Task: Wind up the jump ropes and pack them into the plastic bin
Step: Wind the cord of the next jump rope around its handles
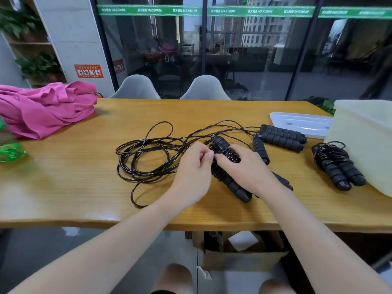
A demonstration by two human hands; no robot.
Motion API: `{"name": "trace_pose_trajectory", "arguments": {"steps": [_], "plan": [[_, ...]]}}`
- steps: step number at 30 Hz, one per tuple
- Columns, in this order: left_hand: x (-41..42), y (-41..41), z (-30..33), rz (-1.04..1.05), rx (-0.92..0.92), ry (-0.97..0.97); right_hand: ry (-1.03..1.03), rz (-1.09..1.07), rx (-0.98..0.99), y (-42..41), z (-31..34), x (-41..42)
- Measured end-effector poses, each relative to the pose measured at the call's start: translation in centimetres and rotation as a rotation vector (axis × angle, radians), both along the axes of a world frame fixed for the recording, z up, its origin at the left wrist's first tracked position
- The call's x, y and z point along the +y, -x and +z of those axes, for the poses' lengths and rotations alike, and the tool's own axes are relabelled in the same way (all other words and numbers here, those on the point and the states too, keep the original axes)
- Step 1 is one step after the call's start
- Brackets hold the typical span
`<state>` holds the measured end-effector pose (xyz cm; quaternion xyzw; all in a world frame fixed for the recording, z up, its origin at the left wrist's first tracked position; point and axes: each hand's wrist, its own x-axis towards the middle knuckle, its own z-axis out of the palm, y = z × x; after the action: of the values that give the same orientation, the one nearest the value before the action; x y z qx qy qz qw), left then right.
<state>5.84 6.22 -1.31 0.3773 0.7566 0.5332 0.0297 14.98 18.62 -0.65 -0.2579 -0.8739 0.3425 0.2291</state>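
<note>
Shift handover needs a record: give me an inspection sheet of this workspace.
Surface: wooden table, bare wood near the front edge.
Job's things: plastic bin at the right; bin lid flat behind it; wound rope beside the bin; handle pair unwound; single handle loose.
Clutter: pink cloth and green bottle at the left.
Grips: left hand pinches cord; right hand holds half-wound handles.
Cables: loose cord in tangled loops left of the hands.
Surroundings: two grey chairs, glass wall, cardboard box under the table.
</note>
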Motion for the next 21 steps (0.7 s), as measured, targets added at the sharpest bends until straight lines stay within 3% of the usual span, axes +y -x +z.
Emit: {"name": "trace_pose_trajectory", "arguments": {"steps": [13,21], "plan": [[0.2,-0.1,1.2,-0.006,-0.054,-0.172,0.06,-0.007,0.112,-1.3,1.4,0.1],[3.4,-0.7,3.1,-0.168,0.093,0.052,0.044,-0.17,0.049,-3.9,2.6,2.6]]}}
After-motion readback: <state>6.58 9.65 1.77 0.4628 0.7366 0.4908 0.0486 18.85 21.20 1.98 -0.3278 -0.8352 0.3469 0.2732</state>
